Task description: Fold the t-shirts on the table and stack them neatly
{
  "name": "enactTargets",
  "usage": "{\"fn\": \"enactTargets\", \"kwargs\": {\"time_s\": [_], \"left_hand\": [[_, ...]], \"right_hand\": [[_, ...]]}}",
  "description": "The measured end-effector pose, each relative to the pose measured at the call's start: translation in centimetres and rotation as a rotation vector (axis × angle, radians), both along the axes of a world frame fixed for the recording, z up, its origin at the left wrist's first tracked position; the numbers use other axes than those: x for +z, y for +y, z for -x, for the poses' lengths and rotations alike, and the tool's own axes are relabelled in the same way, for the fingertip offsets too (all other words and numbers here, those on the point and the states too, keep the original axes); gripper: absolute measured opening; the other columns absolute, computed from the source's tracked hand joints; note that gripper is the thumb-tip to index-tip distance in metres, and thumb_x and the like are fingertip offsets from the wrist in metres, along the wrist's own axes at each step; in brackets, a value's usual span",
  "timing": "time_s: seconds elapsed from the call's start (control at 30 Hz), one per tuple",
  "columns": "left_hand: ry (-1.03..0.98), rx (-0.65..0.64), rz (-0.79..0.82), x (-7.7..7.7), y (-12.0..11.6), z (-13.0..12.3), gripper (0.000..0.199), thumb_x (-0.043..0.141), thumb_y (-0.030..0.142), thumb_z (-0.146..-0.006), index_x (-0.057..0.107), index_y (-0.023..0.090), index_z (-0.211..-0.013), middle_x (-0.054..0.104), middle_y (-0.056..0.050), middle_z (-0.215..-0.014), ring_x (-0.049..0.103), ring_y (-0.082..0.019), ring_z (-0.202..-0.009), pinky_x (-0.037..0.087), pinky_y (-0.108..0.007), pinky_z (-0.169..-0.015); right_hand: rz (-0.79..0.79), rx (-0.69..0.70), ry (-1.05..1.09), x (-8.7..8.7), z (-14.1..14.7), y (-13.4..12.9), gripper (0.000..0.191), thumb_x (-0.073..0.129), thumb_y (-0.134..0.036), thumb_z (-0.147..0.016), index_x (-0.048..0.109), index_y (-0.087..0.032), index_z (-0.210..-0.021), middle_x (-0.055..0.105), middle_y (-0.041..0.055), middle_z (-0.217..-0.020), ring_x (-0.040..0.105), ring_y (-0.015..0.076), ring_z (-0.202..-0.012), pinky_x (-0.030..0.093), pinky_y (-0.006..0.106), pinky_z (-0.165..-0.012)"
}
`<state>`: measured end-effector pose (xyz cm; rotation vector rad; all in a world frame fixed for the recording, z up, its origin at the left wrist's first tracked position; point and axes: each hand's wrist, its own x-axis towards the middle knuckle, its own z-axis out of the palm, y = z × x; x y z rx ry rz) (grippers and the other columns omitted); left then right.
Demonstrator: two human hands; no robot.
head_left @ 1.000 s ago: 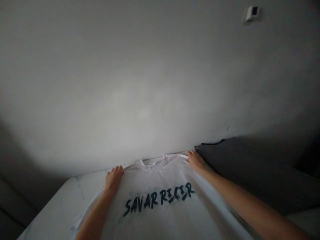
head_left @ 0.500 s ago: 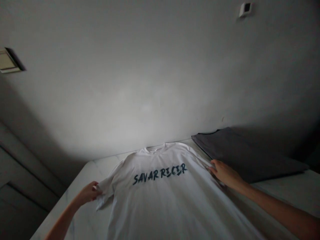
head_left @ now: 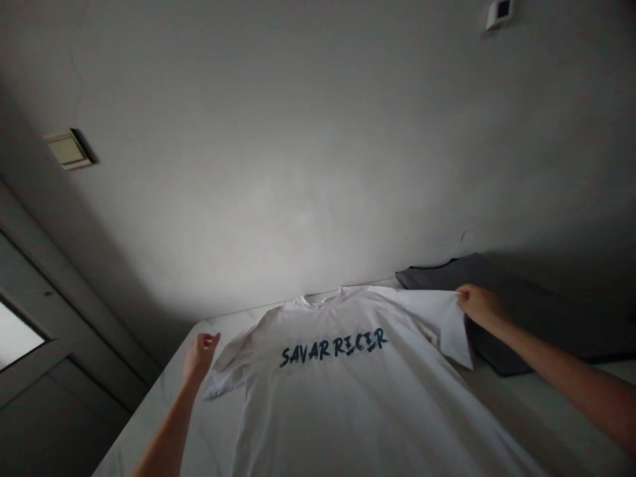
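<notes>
Since half a second ago your right hand [head_left: 477,306] has lifted the right sleeve [head_left: 437,319] off the table and drawn it out toward the dark grey garment [head_left: 521,311], while your left hand [head_left: 199,354] has let go of the left sleeve [head_left: 229,371] and risen a little beside it.

Behind everything stands the plain wall [head_left: 308,165], with a switch plate [head_left: 68,148] at upper left. Below it the white table [head_left: 163,411] carries the white T-shirt [head_left: 348,404], spread face up with its collar toward the wall and the dark lettering [head_left: 334,346] across the chest.

As I judge it, pulling further on the raised sleeve could drag the whole shirt sideways and wrinkle the chest, since nothing pins the other side; the sleeve could also drop onto the grey garment.

Your right fingers [head_left: 463,296] are pinched shut on the sleeve's hem. Your left fingers [head_left: 209,339] are loosely curled and hold nothing; they look just clear of the left sleeve, though in this dim light I cannot tell for certain.
</notes>
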<state>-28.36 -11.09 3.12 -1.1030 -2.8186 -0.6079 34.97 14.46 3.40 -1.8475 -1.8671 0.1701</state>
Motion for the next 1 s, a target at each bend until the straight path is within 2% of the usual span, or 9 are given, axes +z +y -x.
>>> {"fn": "enactTargets", "kwargs": {"time_s": [0.13,0.2,0.37,0.5,0.57,0.63,0.7,0.87,1.0], "left_hand": [[0.165,-0.248,0.195,-1.4,1.6,-1.7,0.035,0.056,0.036,-0.074,0.059,0.023,-0.106,0.063,-0.009,-0.122,0.055,-0.028,-0.116,0.046,-0.038,-0.086],[0.18,-0.276,0.298,-1.1,2.2,-1.4,0.027,0.056,0.029,-0.073,0.063,0.023,-0.099,0.068,-0.008,-0.112,0.059,-0.027,-0.11,0.046,-0.034,-0.081],[0.166,-0.094,0.298,1.2,3.3,1.0,0.024,0.044,0.023,-0.082,0.065,0.023,-0.092,0.072,-0.007,-0.094,0.067,-0.022,-0.088,0.044,-0.028,-0.067],[0.291,0.099,0.224,1.5,3.8,0.8,0.033,0.036,0.017,-0.085,0.063,0.02,-0.102,0.066,-0.015,-0.112,0.059,-0.032,-0.105,0.042,-0.04,-0.08],[0.378,0.102,0.18,0.7,4.6,-0.9,0.037,0.033,0.013,-0.085,0.062,0.017,-0.108,0.063,-0.017,-0.118,0.054,-0.033,-0.11,0.038,-0.045,-0.088],[0.44,-0.017,0.138,-0.6,6.2,-3.7,0.037,0.035,0.014,-0.086,0.062,0.017,-0.111,0.062,-0.016,-0.118,0.054,-0.031,-0.11,0.036,-0.046,-0.094],[0.45,-0.213,0.101,-2.4,8.6,-7.2,0.037,0.037,0.019,-0.087,0.061,0.018,-0.116,0.062,-0.014,-0.122,0.054,-0.028,-0.112,0.035,-0.045,-0.1],[0.297,-0.685,0.078,-7.3,14.7,-15.4,0.05,0.034,0.033,-0.094,0.041,0.02,-0.142,0.041,-0.012,-0.15,0.035,-0.026,-0.139,0.027,-0.046,-0.114],[0.225,-0.776,0.2,-8.1,15.9,-15.5,0.056,0.027,0.039,-0.097,0.025,0.023,-0.15,0.025,-0.008,-0.158,0.021,-0.027,-0.146,0.022,-0.05,-0.117]], "right_hand": [[0.079,-0.085,-0.014,0.6,-0.2,1.4,0.025,0.046,-0.014,-0.088,0.071,-0.012,-0.094,0.069,0.0231,-0.096,0.065,0.0263,-0.079,0.041,0.034,-0.066],[0.071,-0.099,-0.038,0.6,-0.1,1.9,0.027,0.046,-0.012,-0.087,0.072,-0.012,-0.093,0.069,0.0237,-0.096,0.065,0.0266,-0.078,0.041,0.035,-0.064],[0.125,-0.147,-0.059,0.0,-0.1,2.6,0.024,0.051,-0.01,-0.083,0.074,-0.016,-0.083,0.068,0.0217,-0.096,0.065,0.0252,-0.076,0.039,0.035,-0.059],[0.205,-0.188,-0.153,-0.5,-0.4,2.6,0.026,0.049,-0.008,-0.083,0.075,-0.014,-0.085,0.065,0.0246,-0.096,0.065,0.0264,-0.078,0.038,0.035,-0.057],[0.115,-0.184,-0.264,-0.5,0.4,2.5,0.03,0.044,-0.008,-0.086,0.073,-0.008,-0.095,0.063,0.028,-0.1,0.064,0.0306,-0.086,0.041,0.038,-0.062],[-0.071,-0.104,-0.348,-0.4,2.6,2.0,0.037,0.037,-0.009,-0.09,0.067,-0.004,-0.111,0.06,0.0293,-0.11,0.06,0.0335,-0.098,0.043,0.04,-0.074],[-0.191,0.105,-0.354,-0.5,6.7,1.2,0.04,0.036,-0.01,-0.091,0.061,-0.007,-0.123,0.057,0.0253,-0.124,0.056,0.0314,-0.11,0.042,0.04,-0.089],[-0.046,0.708,-0.238,-3.5,20.6,-1.3,0.044,0.042,-0.021,-0.093,0.052,-0.016,-0.136,0.043,0.0135,-0.148,0.038,0.0245,-0.136,0.031,0.038,-0.111],[0.027,0.874,-0.175,-6.5,25.8,-1.8,0.053,0.043,-0.041,-0.096,0.04,-0.024,-0.146,0.028,0.0097,-0.156,0.026,0.0292,-0.142,0.022,0.052,-0.114]]}}
